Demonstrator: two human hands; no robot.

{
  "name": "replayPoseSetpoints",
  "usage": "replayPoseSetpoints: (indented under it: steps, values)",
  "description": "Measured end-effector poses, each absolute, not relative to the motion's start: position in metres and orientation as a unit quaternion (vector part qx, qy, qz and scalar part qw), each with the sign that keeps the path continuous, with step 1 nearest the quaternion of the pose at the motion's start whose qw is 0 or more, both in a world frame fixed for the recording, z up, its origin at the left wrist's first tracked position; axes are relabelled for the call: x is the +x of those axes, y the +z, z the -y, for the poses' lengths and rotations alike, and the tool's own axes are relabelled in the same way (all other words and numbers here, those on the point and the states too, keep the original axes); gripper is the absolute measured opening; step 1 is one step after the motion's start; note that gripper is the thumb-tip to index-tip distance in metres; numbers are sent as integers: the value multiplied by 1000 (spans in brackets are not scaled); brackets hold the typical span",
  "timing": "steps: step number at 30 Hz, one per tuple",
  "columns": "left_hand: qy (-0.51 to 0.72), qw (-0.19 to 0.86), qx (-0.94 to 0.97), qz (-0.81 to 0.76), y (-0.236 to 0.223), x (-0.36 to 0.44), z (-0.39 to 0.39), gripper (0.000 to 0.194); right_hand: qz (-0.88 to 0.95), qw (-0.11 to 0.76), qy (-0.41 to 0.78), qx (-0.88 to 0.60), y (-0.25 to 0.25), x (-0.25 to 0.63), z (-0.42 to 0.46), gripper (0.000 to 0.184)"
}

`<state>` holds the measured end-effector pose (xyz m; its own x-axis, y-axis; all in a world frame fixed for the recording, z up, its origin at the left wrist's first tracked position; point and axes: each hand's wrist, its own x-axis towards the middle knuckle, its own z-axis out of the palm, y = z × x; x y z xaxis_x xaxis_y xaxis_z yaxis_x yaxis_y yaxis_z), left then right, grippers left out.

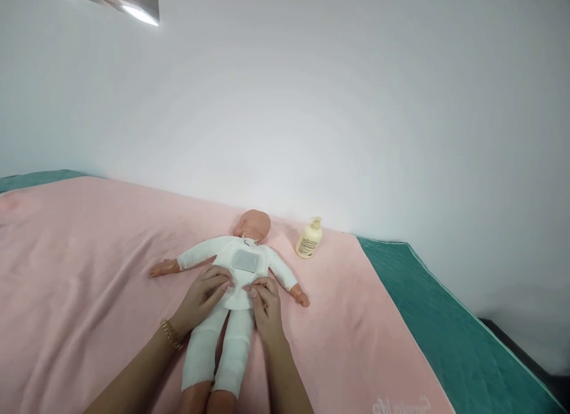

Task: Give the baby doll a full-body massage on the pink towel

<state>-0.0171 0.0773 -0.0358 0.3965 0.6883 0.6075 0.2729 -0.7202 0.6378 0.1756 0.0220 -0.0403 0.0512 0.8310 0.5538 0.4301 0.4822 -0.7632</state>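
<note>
A baby doll [243,256] in a white outfit lies face down on a pink towel [89,271], head towards the wall, arms spread. A grey patch sits on its back. My left hand [202,298] rests on the doll's lower back, fingers curled onto the fabric; a gold bracelet is on that wrist. My right hand [266,304] pinches the hem of the doll's top at the waist, fingers pressed together. Both hands touch the white clothing just above the legs.
A cream pump bottle [309,239] stands on the towel right of the doll's head, near the white wall. A teal mat [449,337] shows beneath the towel on the right, with its edge dropping off at the far right.
</note>
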Motion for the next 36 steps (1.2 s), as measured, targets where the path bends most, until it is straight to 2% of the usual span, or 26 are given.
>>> replayPoseSetpoints:
  steps: [8, 18, 28, 36]
  values:
    - [386, 235, 835, -314, -31, -14, -82, 30, 675, 501, 183, -509, -42, 172, -27, 36]
    - [456, 222, 807, -303, -38, -20, -80, 24, 662, 541, 162, -492, -42, 175, -22, 33]
    - [407, 208, 830, -320, -35, -15, -85, 24, 667, 505, 172, -520, -41, 172, -28, 31]
    - [452, 180, 806, -337, -41, -17, -80, 28, 654, 542, 157, -504, -47, 175, -25, 29]
